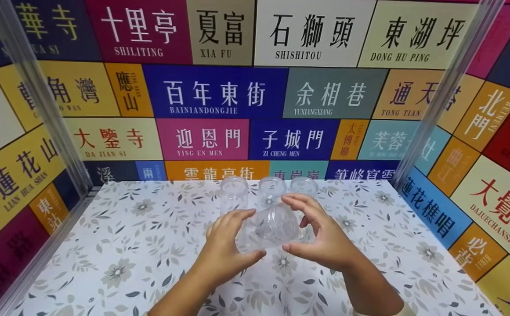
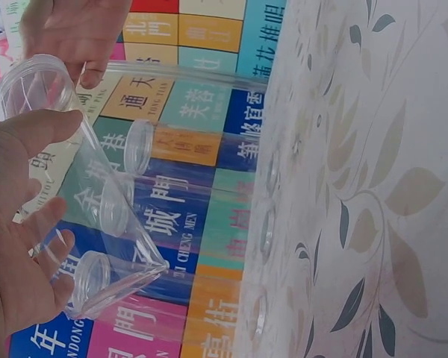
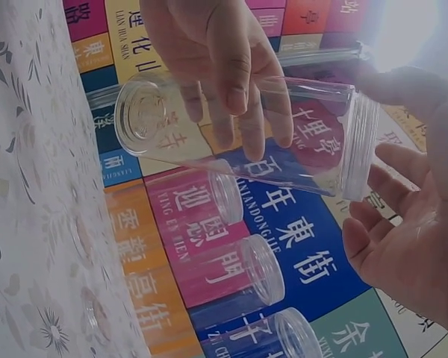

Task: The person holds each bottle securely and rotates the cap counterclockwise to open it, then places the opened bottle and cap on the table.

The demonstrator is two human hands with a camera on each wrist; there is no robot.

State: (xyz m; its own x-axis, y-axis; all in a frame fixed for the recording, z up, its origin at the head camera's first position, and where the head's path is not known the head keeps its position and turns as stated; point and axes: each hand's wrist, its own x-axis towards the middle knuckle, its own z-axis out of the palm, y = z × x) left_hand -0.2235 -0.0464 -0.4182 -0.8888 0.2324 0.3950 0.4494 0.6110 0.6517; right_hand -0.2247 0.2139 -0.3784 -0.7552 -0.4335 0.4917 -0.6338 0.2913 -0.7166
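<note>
A clear cylindrical jar (image 1: 276, 226) is held up over the table, tilted on its side, between the two hands. My left hand (image 1: 228, 241) grips its body, thumb on the near side; in the right wrist view the fingers (image 3: 254, 138) show through the clear wall. The jar's thick ringed end (image 3: 362, 145) points toward my right hand (image 1: 320, 237), whose thumb and fingers curl round that rim from the right. The jar's round base (image 3: 142, 115) faces left. Nothing shows inside the jar.
Behind the hands, three similar clear jars stand upright in a row: a left jar (image 1: 233, 193), a middle jar (image 1: 272, 188) and a right jar (image 1: 304, 186). A white leaf-patterned cloth (image 1: 118, 272) covers the table. Colourful sign-printed walls (image 1: 215, 92) enclose it, with clear corner posts (image 1: 46, 92).
</note>
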